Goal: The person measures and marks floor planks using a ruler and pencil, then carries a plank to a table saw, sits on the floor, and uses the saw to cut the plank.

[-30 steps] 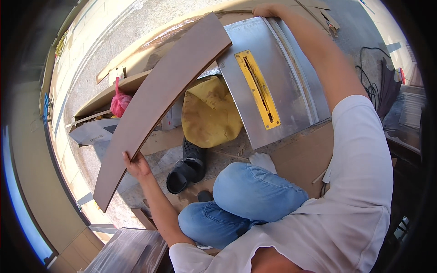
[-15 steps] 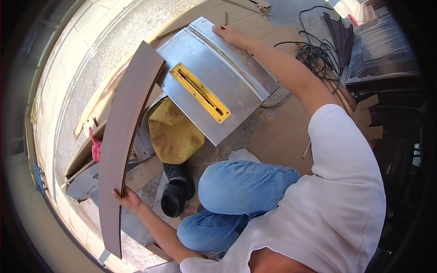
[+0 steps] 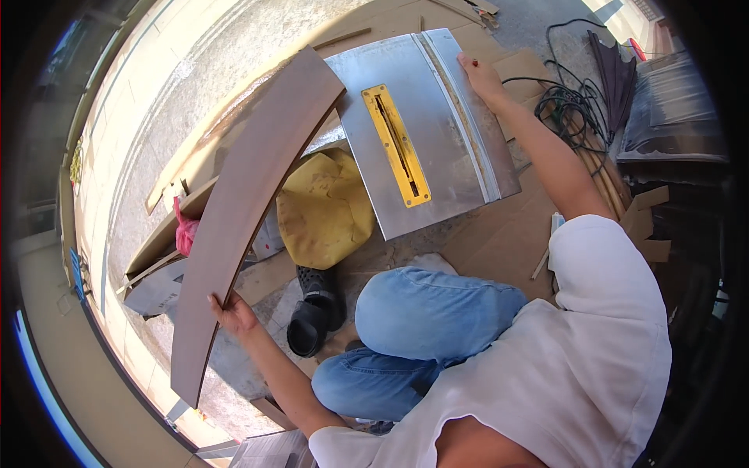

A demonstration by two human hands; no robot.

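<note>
My left hand grips the near part of a long brown wood board, fingers on its face and edge. The board slants up and away, its far end beside the left edge of a table saw's metal top; I cannot tell whether they touch. A yellow insert plate with a dark slot is set in that top. My right hand is closed on the far right edge of the saw top, close to its groove. Below the top hangs a yellow bag.
Cardboard sheets cover the ground around the saw. A tangle of black cable lies at the right, beside a folded dark umbrella. A black clog is below the yellow bag. A pink bag is left of the board.
The saw top has turned clockwise with my right hand at its edge. The board has tilted, its far end swinging right along with the saw top. The whole view has shifted slightly.
</note>
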